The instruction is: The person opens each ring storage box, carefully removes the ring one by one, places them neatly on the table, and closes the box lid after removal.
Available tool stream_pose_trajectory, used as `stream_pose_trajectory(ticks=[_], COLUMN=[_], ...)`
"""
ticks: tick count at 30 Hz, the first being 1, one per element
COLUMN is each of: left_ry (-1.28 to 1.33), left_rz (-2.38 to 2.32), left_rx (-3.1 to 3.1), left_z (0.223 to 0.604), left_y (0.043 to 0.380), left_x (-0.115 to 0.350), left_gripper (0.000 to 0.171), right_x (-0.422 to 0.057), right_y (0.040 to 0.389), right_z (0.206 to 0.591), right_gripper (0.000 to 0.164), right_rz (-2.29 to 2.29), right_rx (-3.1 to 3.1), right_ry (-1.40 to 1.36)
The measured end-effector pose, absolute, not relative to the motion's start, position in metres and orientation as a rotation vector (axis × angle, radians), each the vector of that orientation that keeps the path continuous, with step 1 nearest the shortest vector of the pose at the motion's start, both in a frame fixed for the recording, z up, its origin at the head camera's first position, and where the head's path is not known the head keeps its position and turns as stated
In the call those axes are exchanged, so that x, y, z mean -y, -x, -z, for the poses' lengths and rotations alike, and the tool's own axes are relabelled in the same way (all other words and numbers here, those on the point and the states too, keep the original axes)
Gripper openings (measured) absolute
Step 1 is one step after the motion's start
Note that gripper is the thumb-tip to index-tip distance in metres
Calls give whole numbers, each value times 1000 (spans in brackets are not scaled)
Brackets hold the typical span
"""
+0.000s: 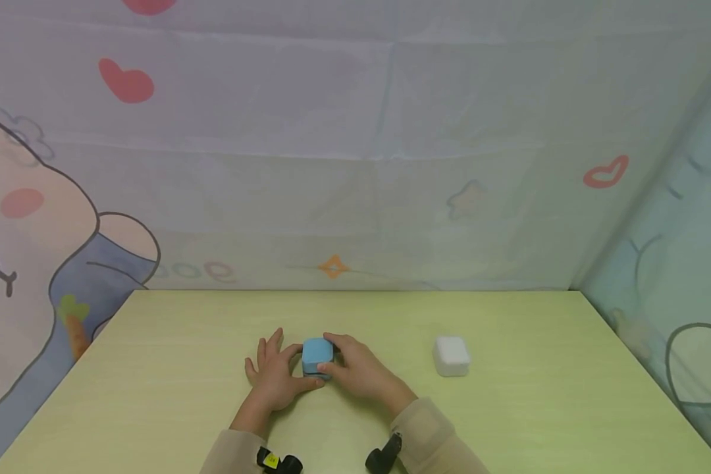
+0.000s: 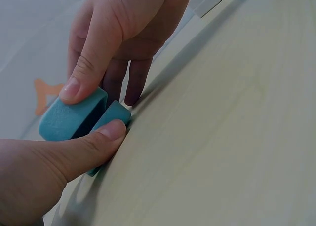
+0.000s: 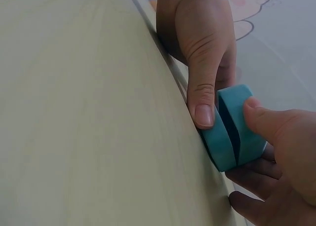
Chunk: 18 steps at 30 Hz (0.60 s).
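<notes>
Two hands hold one blue box; one white block apart

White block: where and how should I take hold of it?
Probably by the left and right walls of the white block, coming from above: it sits on the table, apart from the blue box, and its roughly square top faces up.

The dark gap in the blue box is unreadable; the printed animal and worktop run off the head view's edges.
</notes>
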<state>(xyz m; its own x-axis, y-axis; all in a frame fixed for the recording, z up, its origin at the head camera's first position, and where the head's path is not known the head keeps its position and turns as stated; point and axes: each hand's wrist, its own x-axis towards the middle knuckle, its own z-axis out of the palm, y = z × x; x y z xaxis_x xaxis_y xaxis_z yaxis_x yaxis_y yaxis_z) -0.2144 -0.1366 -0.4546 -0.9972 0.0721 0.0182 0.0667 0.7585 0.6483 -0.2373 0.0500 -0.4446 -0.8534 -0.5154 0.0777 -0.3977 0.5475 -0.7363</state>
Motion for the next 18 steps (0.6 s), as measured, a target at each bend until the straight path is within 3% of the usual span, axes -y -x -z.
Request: stream_pose_trajectory(ticks=[18], left_ry=[-113], left_rz=[-1056], left_rx=[-2944], left_z=[454], left_y=[211], left_x=[140], left_gripper=[77], right_x=[-47], right_y=[237], right_z=[445], right_gripper=[63], right_rz=[1219], right_rx=[-2612], right_ry=[795])
